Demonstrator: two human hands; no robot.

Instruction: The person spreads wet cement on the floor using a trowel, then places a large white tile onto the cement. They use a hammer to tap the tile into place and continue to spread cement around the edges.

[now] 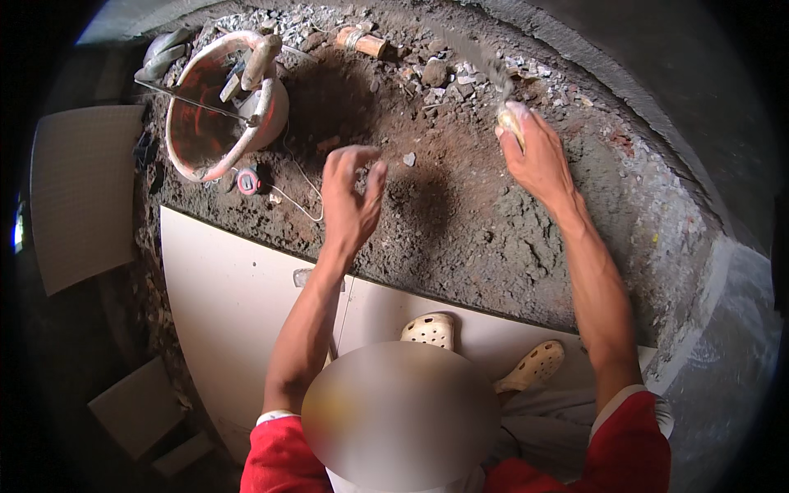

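Observation:
My right hand [536, 156] is closed around the pale handle of a trowel [510, 125]. Its grey blade is smeared by motion and points up and to the left over the rubble. My left hand [352, 193] hovers above the soil with nothing in it, fingers loosely bent and the thumb apart. Below the right hand, wet grey mortar [526, 222] lies spread in rough lumps over the brown ground. To the left of my left hand stands a dirty orange bucket [275, 115], with tools inside it and a thin rod across its rim.
A pink tape measure [248, 181] and white string [306, 215] lie beside the bucket. A string-wrapped orange-brown block [362, 42] rests among rubble at the back. My clogs [429, 330] stand on large pale panels [222, 279]. A concrete edge [657, 140] curves along the right.

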